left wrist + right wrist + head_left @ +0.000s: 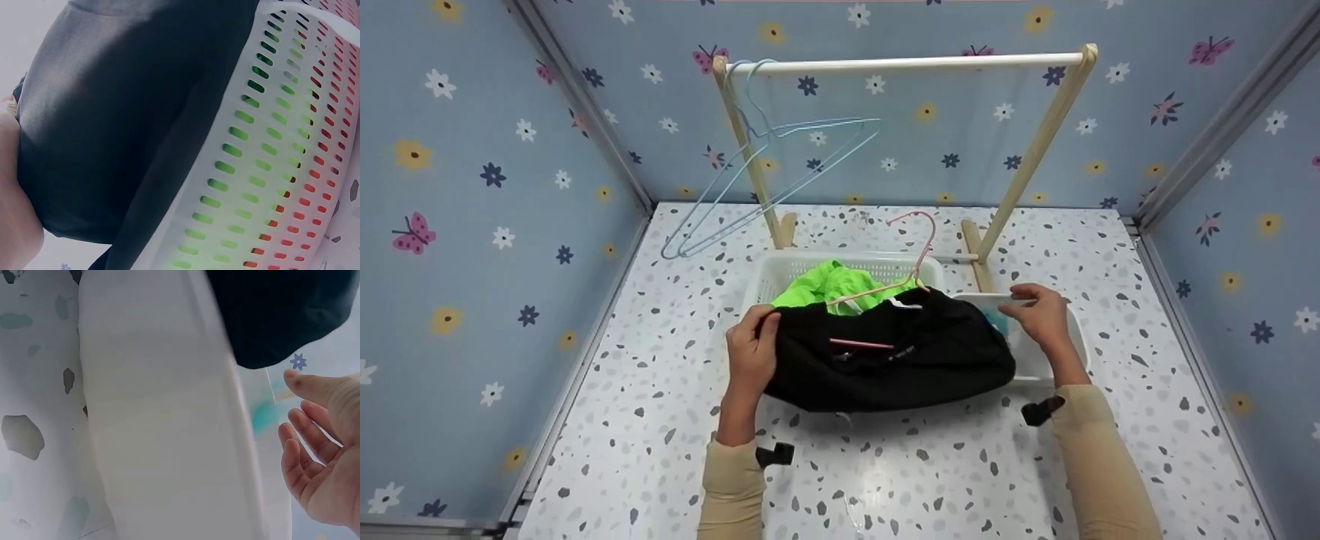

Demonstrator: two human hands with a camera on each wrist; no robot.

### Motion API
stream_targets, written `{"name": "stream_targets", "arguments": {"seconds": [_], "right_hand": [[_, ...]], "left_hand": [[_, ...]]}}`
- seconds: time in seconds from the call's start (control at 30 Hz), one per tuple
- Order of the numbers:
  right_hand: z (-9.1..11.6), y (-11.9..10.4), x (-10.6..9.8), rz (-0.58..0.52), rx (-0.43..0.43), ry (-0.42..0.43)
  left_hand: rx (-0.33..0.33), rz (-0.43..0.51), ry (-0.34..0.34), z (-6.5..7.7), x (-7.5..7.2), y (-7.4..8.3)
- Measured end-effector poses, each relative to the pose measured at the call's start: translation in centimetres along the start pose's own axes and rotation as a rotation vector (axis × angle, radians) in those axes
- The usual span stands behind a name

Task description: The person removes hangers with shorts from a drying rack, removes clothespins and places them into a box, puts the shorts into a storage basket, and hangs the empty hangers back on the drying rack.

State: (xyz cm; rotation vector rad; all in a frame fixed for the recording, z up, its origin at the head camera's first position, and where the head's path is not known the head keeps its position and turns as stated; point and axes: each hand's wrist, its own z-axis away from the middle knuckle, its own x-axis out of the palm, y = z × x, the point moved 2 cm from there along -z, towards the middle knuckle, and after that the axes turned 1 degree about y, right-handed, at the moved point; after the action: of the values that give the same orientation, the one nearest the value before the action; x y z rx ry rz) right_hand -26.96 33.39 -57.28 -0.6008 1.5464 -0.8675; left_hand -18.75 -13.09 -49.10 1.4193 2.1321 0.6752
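Note:
A black garment [915, 382] hangs on a pink wire hanger [924, 247], whose hook stands up above the neck opening. My left hand [752, 349] pinches the garment's left end between thumb and fingers. Off the garment's right end, my right hand [1041, 319] is apart from it, fingers loosely bent with nothing between them, above a white bin [1076, 337]. In the right wrist view the thumb and fingers of the right hand [326, 444] are spread apart beside the garment's dark edge [281, 320]. The garment hides much of the hanger's lower part.
Behind the garment stands a white perforated basket [769, 274] holding bright green cloth [832, 283]; red shows through its holes in the left wrist view. Farther back is a rack with a white rail [900, 64], two blue hangers [769, 135] at its left end. Flowered panels surround the speckled table [660, 420].

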Motion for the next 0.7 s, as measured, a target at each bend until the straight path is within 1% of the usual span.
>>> {"name": "stream_targets", "arguments": {"seconds": [0.2,0.3,0.4,0.5,0.6,0.7], "right_hand": [[0.2,-0.1,0.0,-0.029,0.012,0.018],[0.6,-0.9,0.1,-0.07,0.01,0.025],[1.3,-2.2,0.1,-0.135,-0.015,0.031],[2.0,-3.7,0.1,-0.19,-0.076,0.012],[3.0,-5.3,0.3,-0.21,-0.172,-0.056],[4.1,-6.6,0.7,-0.168,-0.27,-0.127]], "left_hand": [[-0.007,-0.002,0.004,0.0,0.1,0.1],[-0.007,-0.006,0.002,0.1,0.0,0.1],[-0.019,-0.011,-0.003,0.2,0.0,0.1],[-0.03,-0.02,-0.006,0.1,0.0,0.0],[-0.032,-0.025,-0.007,0.5,0.1,-1.3],[-0.034,-0.024,-0.001,1.0,0.1,-2.6]]}}
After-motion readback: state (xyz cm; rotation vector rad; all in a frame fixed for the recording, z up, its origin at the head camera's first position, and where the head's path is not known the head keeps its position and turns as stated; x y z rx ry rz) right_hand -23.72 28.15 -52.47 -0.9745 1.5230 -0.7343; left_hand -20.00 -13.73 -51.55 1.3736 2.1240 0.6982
